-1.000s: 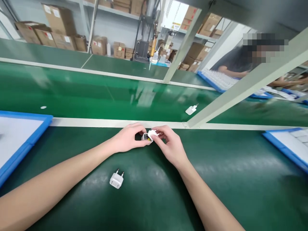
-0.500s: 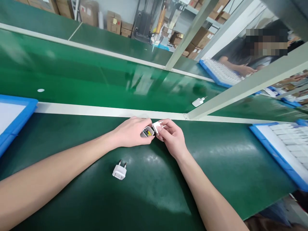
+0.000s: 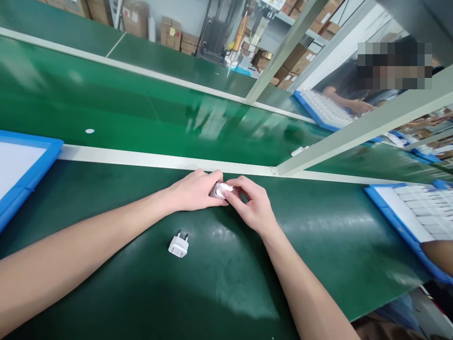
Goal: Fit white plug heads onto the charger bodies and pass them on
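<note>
My left hand is closed around a white charger housing, its end facing right. With thumb and fingers my right hand pinches a white plug cover with metal pins. The cover lies against the housing's end; whether it is fully seated I cannot tell. Below my hands, a white two-pin plug adapter rests on the green table, pins pointing away from me.
A pale rail and a slanted post border a green belt, where a white disc and a partly hidden charger lie. Blue-edged trays flank the table. Across sits a person; another's arm enters at right.
My right hand has brought the plug cover onto the housing's open end, covering the yellow part inside. The disc and charger on the belt have shifted right. An arm has appeared at the right edge.
</note>
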`<state>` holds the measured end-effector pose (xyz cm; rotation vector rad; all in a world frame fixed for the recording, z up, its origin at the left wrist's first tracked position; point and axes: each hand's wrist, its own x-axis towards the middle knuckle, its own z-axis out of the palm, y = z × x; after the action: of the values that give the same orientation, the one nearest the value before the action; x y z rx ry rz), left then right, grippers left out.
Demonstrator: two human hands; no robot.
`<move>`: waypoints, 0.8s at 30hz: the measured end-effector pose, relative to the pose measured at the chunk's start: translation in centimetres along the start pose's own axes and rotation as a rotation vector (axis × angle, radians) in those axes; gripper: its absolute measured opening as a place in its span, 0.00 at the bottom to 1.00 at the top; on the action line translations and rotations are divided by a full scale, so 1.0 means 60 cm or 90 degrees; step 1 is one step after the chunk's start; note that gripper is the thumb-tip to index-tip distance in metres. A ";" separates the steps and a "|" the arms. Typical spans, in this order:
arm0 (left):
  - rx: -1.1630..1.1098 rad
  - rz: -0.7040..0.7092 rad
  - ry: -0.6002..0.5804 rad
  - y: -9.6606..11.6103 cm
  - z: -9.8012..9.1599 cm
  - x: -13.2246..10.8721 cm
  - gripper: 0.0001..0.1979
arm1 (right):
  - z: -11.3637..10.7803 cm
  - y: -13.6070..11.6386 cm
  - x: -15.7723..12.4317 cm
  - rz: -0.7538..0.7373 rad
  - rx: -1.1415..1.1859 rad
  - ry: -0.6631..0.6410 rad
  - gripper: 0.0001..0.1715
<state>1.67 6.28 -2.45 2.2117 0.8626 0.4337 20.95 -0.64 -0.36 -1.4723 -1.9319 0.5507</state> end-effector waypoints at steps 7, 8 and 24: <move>0.010 0.000 0.024 -0.003 0.008 0.001 0.21 | -0.004 -0.015 0.008 0.032 -0.009 -0.008 0.08; 0.008 -0.002 0.027 -0.003 0.008 0.002 0.21 | -0.004 -0.016 0.009 0.037 -0.010 -0.010 0.08; -0.019 -0.024 0.093 -0.008 -0.024 0.004 0.18 | 0.021 0.014 0.007 0.074 0.057 0.094 0.24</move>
<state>0.89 7.43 -1.80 2.1526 0.9670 0.5929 20.55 0.05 -1.73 -1.5314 -1.6947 0.5561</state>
